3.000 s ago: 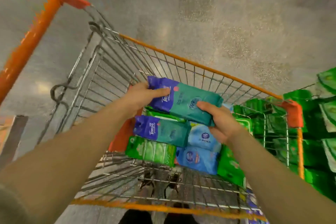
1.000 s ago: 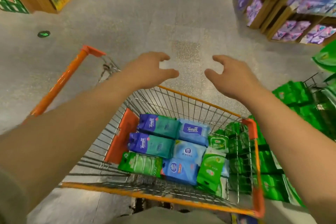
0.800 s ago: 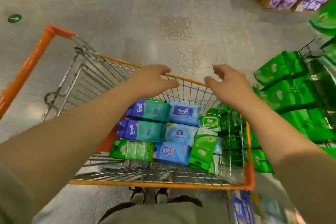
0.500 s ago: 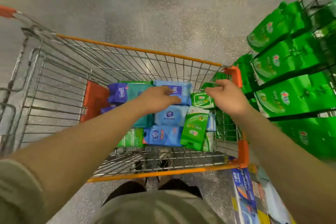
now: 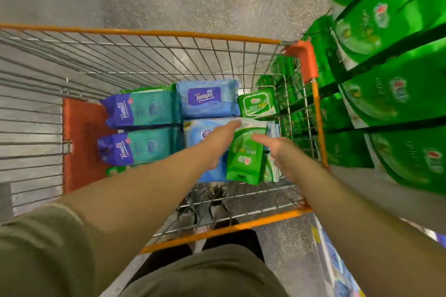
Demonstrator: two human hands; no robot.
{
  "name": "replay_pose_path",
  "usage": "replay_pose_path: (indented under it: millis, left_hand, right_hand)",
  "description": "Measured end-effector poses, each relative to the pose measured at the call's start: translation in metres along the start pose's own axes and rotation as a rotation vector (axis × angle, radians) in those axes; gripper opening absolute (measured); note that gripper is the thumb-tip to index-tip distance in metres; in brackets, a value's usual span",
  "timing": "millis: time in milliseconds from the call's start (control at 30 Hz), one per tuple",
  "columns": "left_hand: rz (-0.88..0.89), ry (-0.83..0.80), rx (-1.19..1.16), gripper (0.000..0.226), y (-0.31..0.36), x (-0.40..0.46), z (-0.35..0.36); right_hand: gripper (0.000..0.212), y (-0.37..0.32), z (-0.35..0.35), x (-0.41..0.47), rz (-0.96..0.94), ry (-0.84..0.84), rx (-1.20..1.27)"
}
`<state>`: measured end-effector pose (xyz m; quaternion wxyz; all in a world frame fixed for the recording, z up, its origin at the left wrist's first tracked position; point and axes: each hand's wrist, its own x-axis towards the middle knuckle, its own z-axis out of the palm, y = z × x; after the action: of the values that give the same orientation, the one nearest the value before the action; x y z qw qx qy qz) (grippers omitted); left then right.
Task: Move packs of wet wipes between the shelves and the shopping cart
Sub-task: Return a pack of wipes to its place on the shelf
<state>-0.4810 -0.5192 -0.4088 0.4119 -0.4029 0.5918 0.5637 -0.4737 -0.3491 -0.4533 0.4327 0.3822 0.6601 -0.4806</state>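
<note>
Both hands have dropped from the rim into the cart [image 5: 154, 32]: left hand [image 5: 217, 142] and right hand [image 5: 282, 152] flank the upright green pack [image 5: 246, 154], fingers outstretched; whether either grasps it is hidden

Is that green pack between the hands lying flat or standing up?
Standing, slightly tilted. The green pack is on edge among flat-lying packs in the cart, left hand and right hand on either side of it.
</note>
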Motion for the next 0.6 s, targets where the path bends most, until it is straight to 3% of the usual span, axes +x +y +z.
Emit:
replay_pose_path:
  millis: [100, 167, 233, 400, 600]
  left_hand:
    - [-0.016, -0.039, -0.061, 0.036, -0.007, 0.01, 0.006]
    - [-0.017, -0.038, -0.012, 0.037, -0.008, 0.014, 0.009]
    - [-0.007, -0.03, 0.037, 0.037, -0.007, 0.016, 0.011]
    - [-0.019, -0.014, 0.052, 0.037, -0.003, 0.018, 0.013]
    - [-0.047, -0.013, 0.023, 0.04, -0.001, 0.026, 0.014]
  right_hand:
    - [0.102, -0.01, 0.011, -0.015, 0.04, -0.066, 0.05]
    - [0.067, -0.007, 0.015, -0.011, 0.05, -0.088, 0.043]
    - [0.049, -0.005, 0.018, -0.009, 0.03, -0.083, 0.022]
    - [0.039, -0.011, 0.024, -0.012, 0.037, -0.102, 0.055]
    - [0.049, -0.013, 0.019, -0.015, 0.038, -0.112, 0.159]
